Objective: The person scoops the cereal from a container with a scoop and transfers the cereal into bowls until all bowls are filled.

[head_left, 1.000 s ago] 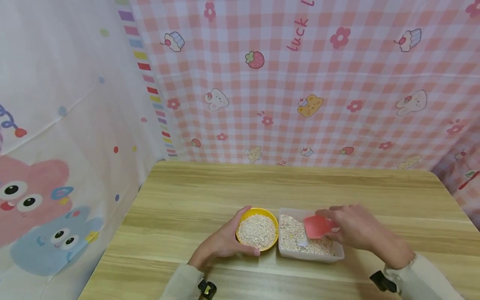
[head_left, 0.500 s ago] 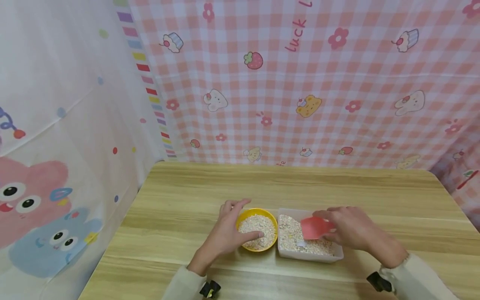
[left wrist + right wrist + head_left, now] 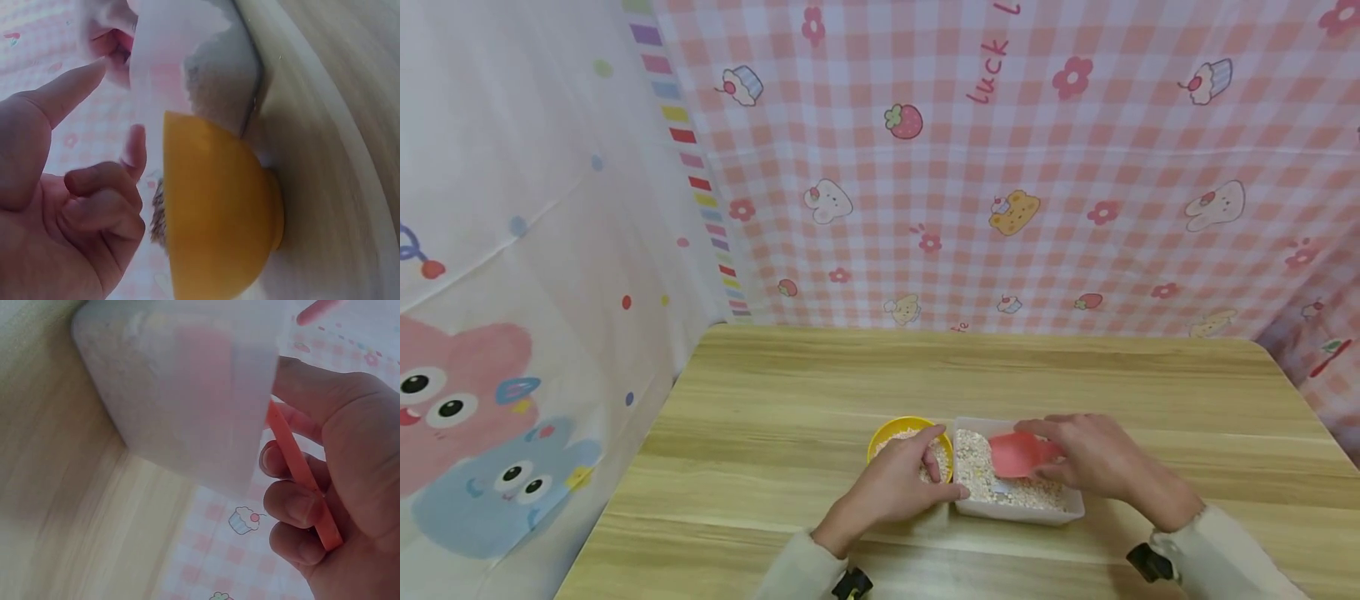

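A yellow bowl heaped with pale flakes like oats stands on the table. My left hand is over its near side, holding nothing; index finger and thumb reach toward the neighbouring tub while the other fingers are loosely bent. In the left wrist view the hand is above the rim of the bowl. Right beside the bowl sits a translucent rectangular tub with more flakes. My right hand grips a coral-red scoop over the tub; its fingers wrap the handle in the right wrist view.
The wooden table extends around the bowl and tub. A pink checked cloth hangs behind its far edge, and a white patterned cloth at the left. A small pale piece lies among the tub's flakes.
My left hand has let go of the bowl's side, lifted, and moved right across the bowl toward the tub. The scoop in my right hand has shifted slightly left.
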Tool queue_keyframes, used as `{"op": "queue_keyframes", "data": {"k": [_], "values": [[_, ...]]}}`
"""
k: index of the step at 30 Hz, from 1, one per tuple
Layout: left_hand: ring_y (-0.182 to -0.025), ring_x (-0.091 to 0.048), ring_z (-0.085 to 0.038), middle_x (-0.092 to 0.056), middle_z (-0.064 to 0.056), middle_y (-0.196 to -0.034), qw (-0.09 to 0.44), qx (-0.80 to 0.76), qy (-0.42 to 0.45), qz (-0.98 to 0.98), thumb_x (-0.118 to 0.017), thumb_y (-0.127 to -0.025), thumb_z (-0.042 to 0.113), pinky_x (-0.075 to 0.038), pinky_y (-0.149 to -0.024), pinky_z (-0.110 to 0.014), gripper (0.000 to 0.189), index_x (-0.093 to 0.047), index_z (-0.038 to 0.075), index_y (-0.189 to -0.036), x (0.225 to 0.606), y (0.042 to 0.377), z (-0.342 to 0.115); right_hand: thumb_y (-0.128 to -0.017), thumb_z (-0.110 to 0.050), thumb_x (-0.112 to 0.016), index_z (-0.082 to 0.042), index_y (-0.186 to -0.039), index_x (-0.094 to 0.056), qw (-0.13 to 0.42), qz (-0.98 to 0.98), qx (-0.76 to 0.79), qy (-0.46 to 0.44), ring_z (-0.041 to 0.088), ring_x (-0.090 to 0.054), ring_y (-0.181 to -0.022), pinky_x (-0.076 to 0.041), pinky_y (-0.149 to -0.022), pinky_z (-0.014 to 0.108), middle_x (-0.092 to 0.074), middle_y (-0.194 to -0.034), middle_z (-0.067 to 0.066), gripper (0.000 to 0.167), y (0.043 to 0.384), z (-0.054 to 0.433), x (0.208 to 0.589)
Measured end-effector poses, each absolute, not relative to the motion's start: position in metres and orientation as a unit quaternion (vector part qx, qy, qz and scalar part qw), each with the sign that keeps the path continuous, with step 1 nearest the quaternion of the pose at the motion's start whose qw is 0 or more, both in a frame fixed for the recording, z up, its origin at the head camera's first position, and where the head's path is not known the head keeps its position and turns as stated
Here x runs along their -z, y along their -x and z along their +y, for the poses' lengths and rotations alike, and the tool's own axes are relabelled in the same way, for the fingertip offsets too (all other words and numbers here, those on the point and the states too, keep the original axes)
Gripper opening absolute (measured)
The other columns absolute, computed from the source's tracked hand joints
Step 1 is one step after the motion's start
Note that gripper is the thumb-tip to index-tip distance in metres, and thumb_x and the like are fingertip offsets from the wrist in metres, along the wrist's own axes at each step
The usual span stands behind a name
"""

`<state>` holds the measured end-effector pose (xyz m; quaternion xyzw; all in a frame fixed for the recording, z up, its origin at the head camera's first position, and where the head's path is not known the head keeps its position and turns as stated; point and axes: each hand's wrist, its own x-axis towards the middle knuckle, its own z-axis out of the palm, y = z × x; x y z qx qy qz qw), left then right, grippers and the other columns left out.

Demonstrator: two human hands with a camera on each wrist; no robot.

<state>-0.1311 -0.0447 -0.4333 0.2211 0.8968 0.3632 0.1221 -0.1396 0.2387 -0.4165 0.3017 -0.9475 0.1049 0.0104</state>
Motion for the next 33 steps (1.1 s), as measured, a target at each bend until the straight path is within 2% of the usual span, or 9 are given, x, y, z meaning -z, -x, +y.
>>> {"op": "queue_keyframes", "data": {"k": [3, 6, 10, 14, 18, 24, 26, 30, 33], "values": [[-0.056, -0.045, -0.004, -0.056, 0.012, -0.068, 0.152, -0.373, -0.219, 0.889, -0.084, -0.078, 0.040, -0.044, -0.067, -0.019, 0.093, -0.039, 0.004, -0.150, 0.433, 0.132, -0.041, -0.075, -0.031, -0.085, -0.015, -0.123, -0.068, 0.013, -0.946, -0.107, -0.306, 0.015, -0.067, -0.075, -0.052, -0.061, 0.035, -0.074, -0.106, 0.011, 0.053, 0.141, 0.238, 0.419], [-0.055, -0.047, -0.005, -0.057, 0.010, -0.066, 0.174, -0.380, -0.216, 0.882, -0.086, -0.076, 0.037, -0.041, -0.057, -0.020, 0.100, -0.033, 0.004, -0.154, 0.433, 0.132, -0.038, -0.076, -0.032, -0.085, -0.016, -0.124, -0.068, 0.018, -0.945, -0.107, -0.308, 0.016, -0.067, -0.075, -0.053, -0.063, 0.037, -0.073, -0.107, 0.011, 0.053, 0.140, 0.237, 0.420], [-0.055, -0.049, -0.006, -0.057, 0.009, -0.064, 0.182, -0.368, -0.214, 0.886, -0.088, -0.074, 0.036, -0.041, -0.054, -0.020, 0.105, -0.029, 0.006, -0.155, 0.433, 0.131, -0.036, -0.076, -0.034, -0.085, -0.016, -0.124, -0.067, 0.026, -0.944, -0.105, -0.310, 0.014, -0.065, -0.070, -0.053, -0.061, 0.036, -0.073, -0.106, 0.012, 0.054, 0.141, 0.235, 0.421], [-0.053, -0.049, -0.006, -0.057, 0.008, -0.063, 0.183, -0.363, -0.210, 0.889, -0.089, -0.073, 0.034, -0.042, -0.053, -0.021, 0.109, -0.025, 0.005, -0.157, 0.433, 0.132, -0.033, -0.076, -0.033, -0.085, -0.016, -0.125, -0.067, 0.036, -0.942, -0.104, -0.316, 0.002, -0.055, -0.060, -0.050, -0.057, 0.030, -0.074, -0.104, 0.011, 0.055, 0.142, 0.234, 0.423], [-0.050, -0.047, -0.005, -0.056, 0.008, -0.059, 0.175, -0.351, -0.213, 0.895, -0.089, -0.072, 0.033, -0.041, -0.051, -0.021, 0.111, -0.023, 0.003, -0.157, 0.433, 0.132, -0.031, -0.077, -0.035, -0.084, -0.015, -0.125, -0.067, 0.048, -0.935, -0.106, -0.334, -0.003, -0.046, -0.054, -0.051, -0.057, 0.031, -0.073, -0.105, 0.015, 0.054, 0.145, 0.232, 0.425], [-0.048, -0.045, -0.004, -0.053, 0.008, -0.056, 0.167, -0.333, -0.217, 0.902, -0.088, -0.073, 0.036, -0.038, -0.049, -0.021, 0.110, -0.025, 0.002, -0.156, 0.434, 0.131, -0.027, -0.078, -0.035, -0.083, -0.015, -0.124, -0.068, 0.055, -0.926, -0.112, -0.357, 0.007, -0.064, -0.062, -0.056, -0.062, 0.036, -0.073, -0.107, 0.017, 0.053, 0.151, 0.230, 0.430], [-0.048, -0.045, -0.004, -0.052, 0.008, -0.056, 0.169, -0.328, -0.216, 0.904, -0.087, -0.074, 0.038, -0.038, -0.049, -0.021, 0.108, -0.025, 0.003, -0.156, 0.434, 0.131, -0.026, -0.078, -0.032, -0.084, -0.016, -0.124, -0.069, 0.049, -0.923, -0.122, -0.362, 0.006, -0.062, -0.061, -0.053, -0.059, 0.031, -0.074, -0.104, 0.013, 0.052, 0.152, 0.230, 0.431], [-0.047, -0.044, -0.004, -0.052, 0.009, -0.055, 0.170, -0.321, -0.210, 0.908, -0.086, -0.076, 0.040, -0.037, -0.048, -0.021, 0.106, -0.027, 0.003, -0.155, 0.434, 0.130, -0.024, -0.077, -0.029, -0.085, -0.018, -0.123, -0.070, 0.033, -0.916, -0.145, -0.373, -0.002, -0.047, -0.058, -0.043, -0.055, 0.021, -0.074, -0.098, 0.002, 0.049, 0.157, 0.228, 0.432], [-0.047, -0.044, -0.004, -0.052, 0.009, -0.054, 0.168, -0.317, -0.208, 0.910, -0.086, -0.076, 0.040, -0.037, -0.048, -0.021, 0.106, -0.027, 0.003, -0.155, 0.433, 0.130, -0.022, -0.077, -0.030, -0.085, -0.021, -0.122, -0.070, 0.021, -0.910, -0.156, -0.383, -0.003, -0.043, -0.062, -0.041, -0.056, 0.020, -0.072, -0.093, -0.006, 0.048, 0.159, 0.227, 0.433]]}}
